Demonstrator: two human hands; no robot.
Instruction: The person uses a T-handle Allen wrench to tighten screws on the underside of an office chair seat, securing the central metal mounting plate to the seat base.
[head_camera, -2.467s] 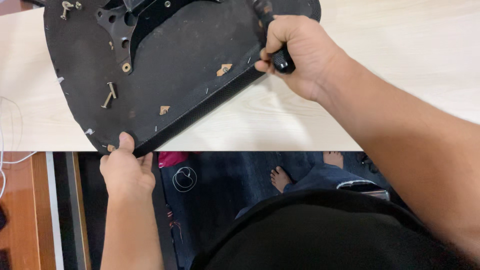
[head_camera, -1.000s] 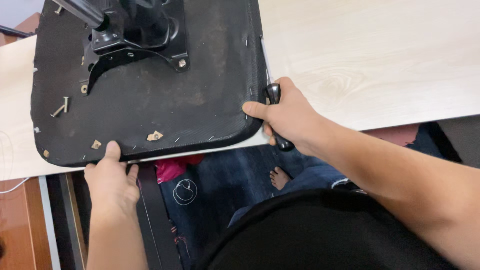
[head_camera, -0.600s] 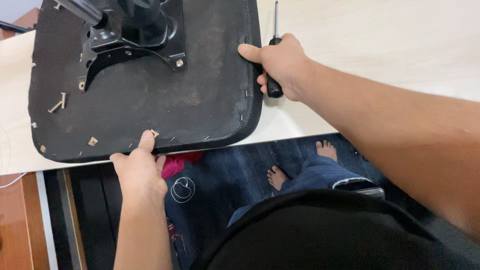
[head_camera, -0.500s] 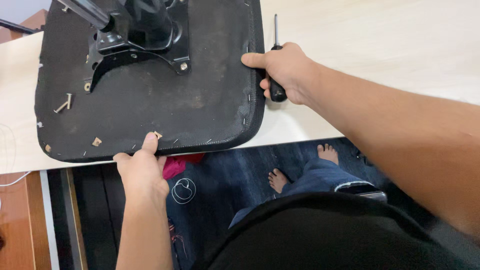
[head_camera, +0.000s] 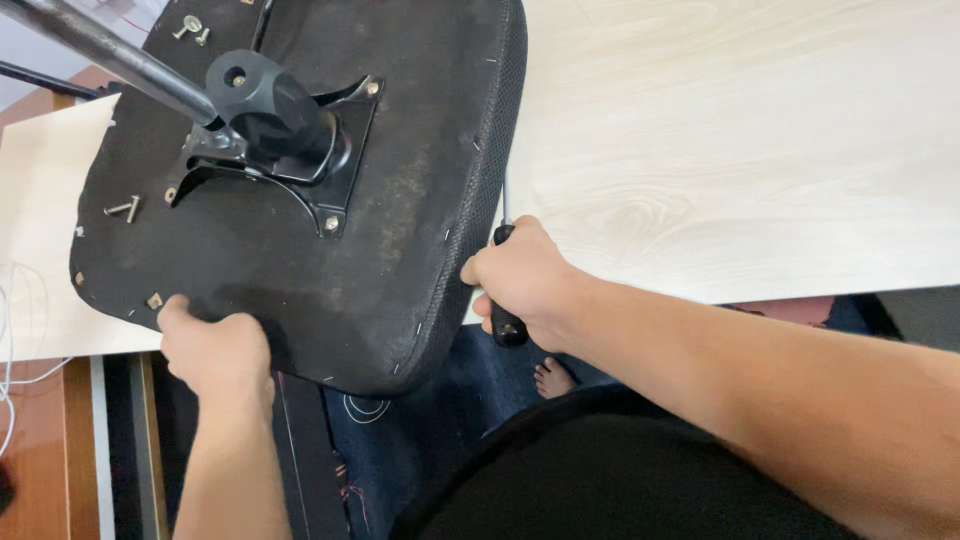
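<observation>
An upturned black chair seat (head_camera: 400, 200) lies on a pale wooden table (head_camera: 720, 140), its near corner hanging past the table edge. A black metal bracket (head_camera: 290, 140) with a knob and a metal rod (head_camera: 90, 50) is bolted to its underside. My left hand (head_camera: 215, 345) grips the seat's near left edge. My right hand (head_camera: 525, 280) presses the seat's right edge while holding a black-handled screwdriver (head_camera: 505, 325), whose thin shaft points up along the seat.
Loose bolts (head_camera: 125, 208) lie on the seat's underside, more at the top (head_camera: 190, 28). White cables (head_camera: 15, 330) hang at the left table edge. Below the table are a dark mat and a bare foot (head_camera: 553, 378).
The seat has been turned and pulled nearer, so its corner now overhangs the table edge. My left hand slid along the near edge; my right hand followed, still holding the screwdriver.
</observation>
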